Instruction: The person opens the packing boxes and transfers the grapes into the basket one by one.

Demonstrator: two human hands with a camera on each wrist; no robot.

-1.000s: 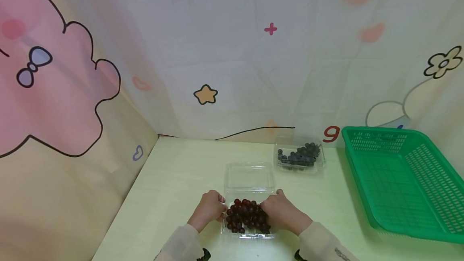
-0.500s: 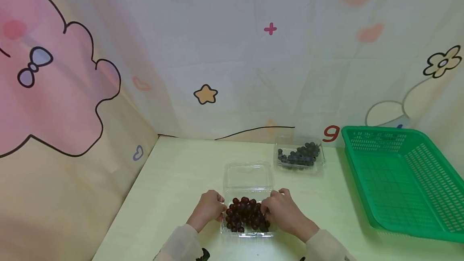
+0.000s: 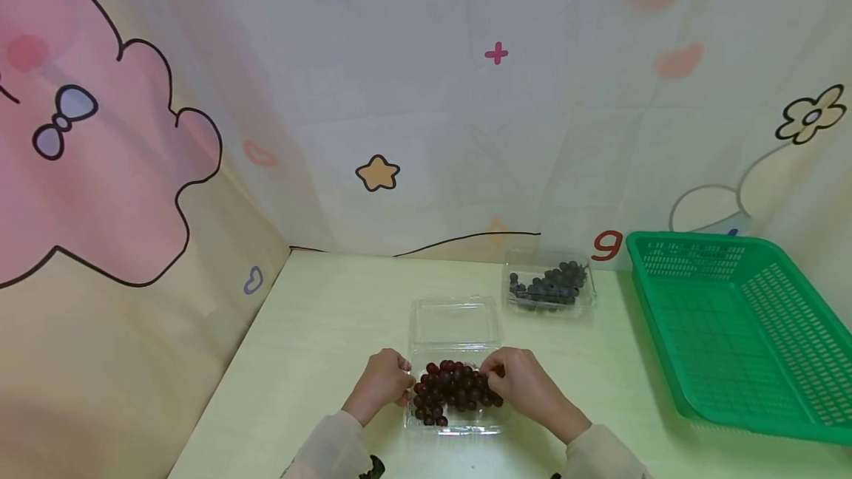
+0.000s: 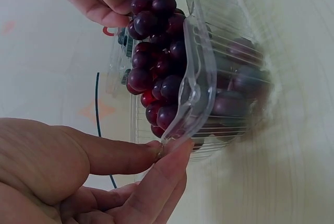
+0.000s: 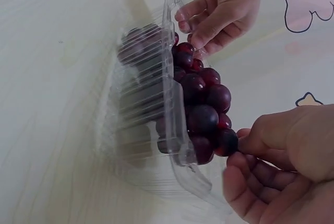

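A bunch of dark red grapes [image 3: 452, 388] lies in a clear plastic clamshell box [image 4: 201, 78], its lid [image 3: 455, 321] folded back flat on the table. At the box's left side my left hand [image 3: 382, 384] pinches the rim between thumb and fingers. My right hand [image 3: 530, 384] pinches the right end of the bunch; the right wrist view has its thumb and fingertips [image 5: 241, 145] at the outermost grape, whether on a stem or the grape I cannot tell. That end of the bunch is raised above the rim in the left wrist view.
Behind and to the right stands a second clear box with dark blue-black grapes [image 3: 549, 287]. A green plastic basket [image 3: 739, 346] occupies the table's right side. A printed curtain [image 3: 426, 109] hangs along the table's back edge.
My right hand has shifted from the box's right side to pinch the bunch, whose right end has moved up and outward. My left hand stays at the rim.
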